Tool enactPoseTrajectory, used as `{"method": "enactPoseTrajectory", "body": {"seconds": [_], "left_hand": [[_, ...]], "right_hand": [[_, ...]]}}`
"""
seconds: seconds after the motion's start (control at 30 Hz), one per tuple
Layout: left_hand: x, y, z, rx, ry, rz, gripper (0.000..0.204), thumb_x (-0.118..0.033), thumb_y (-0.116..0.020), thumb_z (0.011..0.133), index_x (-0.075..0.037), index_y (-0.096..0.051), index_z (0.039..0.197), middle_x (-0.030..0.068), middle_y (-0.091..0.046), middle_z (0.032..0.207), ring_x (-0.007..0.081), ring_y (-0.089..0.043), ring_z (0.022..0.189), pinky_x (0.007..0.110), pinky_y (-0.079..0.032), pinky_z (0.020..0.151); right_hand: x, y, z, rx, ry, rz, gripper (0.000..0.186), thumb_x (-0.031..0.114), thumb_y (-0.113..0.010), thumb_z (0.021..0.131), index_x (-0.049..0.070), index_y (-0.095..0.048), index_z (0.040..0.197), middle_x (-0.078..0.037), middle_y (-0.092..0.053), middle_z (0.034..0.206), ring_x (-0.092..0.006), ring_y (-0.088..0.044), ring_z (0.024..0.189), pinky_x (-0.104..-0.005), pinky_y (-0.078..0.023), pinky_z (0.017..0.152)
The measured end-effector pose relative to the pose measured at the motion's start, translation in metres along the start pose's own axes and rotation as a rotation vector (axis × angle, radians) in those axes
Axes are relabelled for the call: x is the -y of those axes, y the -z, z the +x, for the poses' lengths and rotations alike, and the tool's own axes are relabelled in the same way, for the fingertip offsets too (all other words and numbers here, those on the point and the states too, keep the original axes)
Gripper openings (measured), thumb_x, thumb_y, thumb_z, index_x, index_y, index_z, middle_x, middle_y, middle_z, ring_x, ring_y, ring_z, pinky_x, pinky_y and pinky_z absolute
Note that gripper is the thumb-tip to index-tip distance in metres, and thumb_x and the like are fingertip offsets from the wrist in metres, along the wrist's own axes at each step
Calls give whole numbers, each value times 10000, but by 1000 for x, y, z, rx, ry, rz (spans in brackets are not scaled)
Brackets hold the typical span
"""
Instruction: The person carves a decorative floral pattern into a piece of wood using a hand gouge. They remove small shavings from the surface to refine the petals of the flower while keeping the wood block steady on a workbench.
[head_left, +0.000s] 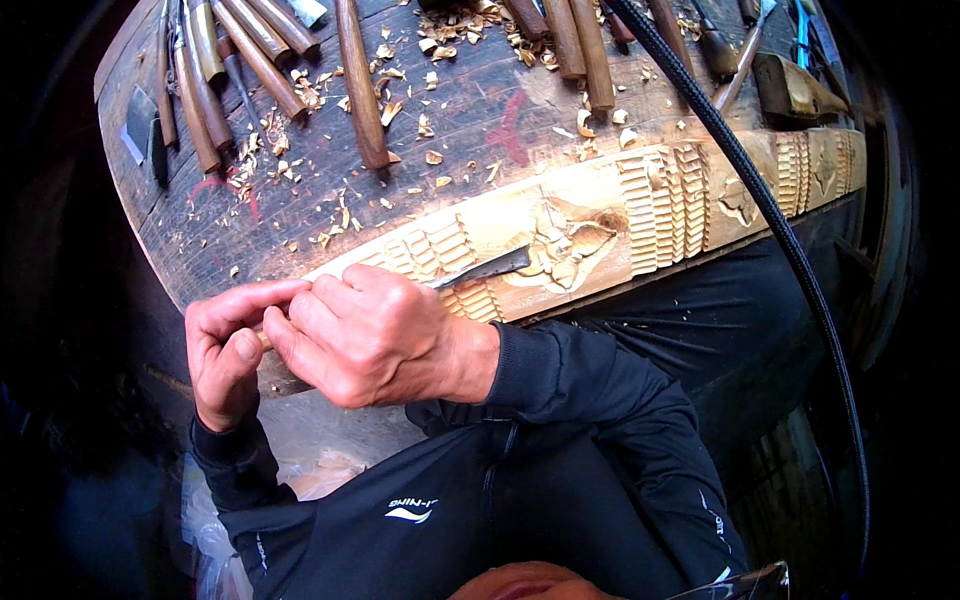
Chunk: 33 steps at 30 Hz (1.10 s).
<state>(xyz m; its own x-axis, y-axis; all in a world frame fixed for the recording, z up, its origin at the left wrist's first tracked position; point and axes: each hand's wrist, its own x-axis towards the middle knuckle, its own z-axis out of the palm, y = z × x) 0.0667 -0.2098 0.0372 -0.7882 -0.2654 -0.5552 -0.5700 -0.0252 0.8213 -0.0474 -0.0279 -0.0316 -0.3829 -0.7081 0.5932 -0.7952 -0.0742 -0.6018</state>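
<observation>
A long pale wooden board [580,295] lies along the table's near edge, carved with a flower [562,250] and bands of stepped notches. My right hand [375,335] is closed round the handle of a carving chisel, whose dark metal blade [495,267] extends right, its tip over the flower's left side. To its left, my left hand [225,345] closes its thumb and fingers at the handle's rear end. Both hands are near the board's left end and cover most of the handle. Whether the blade's tip touches the wood I cannot tell.
Several wooden-handled chisels [265,75] lie along the worn table's [300,205] far side. Wood chips [390,110] are scattered about. A mallet-like wooden block [790,90] sits far right. A black cable [740,150] crosses over the board. A plastic bag [215,530] is below left.
</observation>
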Motion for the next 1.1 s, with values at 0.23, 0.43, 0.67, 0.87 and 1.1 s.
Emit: {"method": "enactPoseTrajectory", "body": {"seconds": [0.23, 0.43, 0.67, 0.87, 1.1], "left_hand": [[5, 2, 3, 6, -9, -16, 798, -604, -745, 927, 129, -776, 1241, 188, -816, 1101, 224, -774, 1025, 341, -573, 973], [0, 1, 5, 12, 6, 4, 782, -591, -753, 924, 130, -778, 1224, 162, -809, 1066, 199, -757, 978, 324, -569, 929], [-4, -3, 7, 11, 20, 22, 759, -575, -730, 944, 130, -777, 1222, 145, -801, 1034, 183, -750, 952, 304, -574, 887], [-10, -3, 9, 14, 33, 5, 722, -541, -715, 970, 134, -774, 1222, 160, -801, 1034, 196, -770, 939, 318, -615, 862], [-18, 0, 14, 45, 69, 10, 692, -525, -709, 990, 131, -776, 1201, 137, -800, 949, 187, -775, 866, 327, -632, 837]], "right_hand": [[-1, 0, -1, -15, -13, -18, 243, 143, -737, 837, -24, -775, 1009, -45, -619, 762, -173, -647, 664, -316, -466, 574], [-2, 5, 0, -1, -28, -20, 249, 149, -736, 829, -21, -773, 1007, -43, -625, 769, -170, -649, 666, -316, -464, 574], [-2, 3, -1, -30, -44, -13, 224, 141, -744, 834, -17, -767, 992, -38, -621, 762, -169, -650, 669, -315, -480, 579], [-3, 7, 3, -36, -36, -8, 201, 137, -757, 844, -5, -768, 986, -38, -624, 760, -174, -647, 669, -314, -495, 581], [-3, 5, 4, -66, -42, -38, 162, 128, -749, 876, 9, -764, 985, -28, -605, 749, -166, -628, 659, -312, -472, 578]]}}
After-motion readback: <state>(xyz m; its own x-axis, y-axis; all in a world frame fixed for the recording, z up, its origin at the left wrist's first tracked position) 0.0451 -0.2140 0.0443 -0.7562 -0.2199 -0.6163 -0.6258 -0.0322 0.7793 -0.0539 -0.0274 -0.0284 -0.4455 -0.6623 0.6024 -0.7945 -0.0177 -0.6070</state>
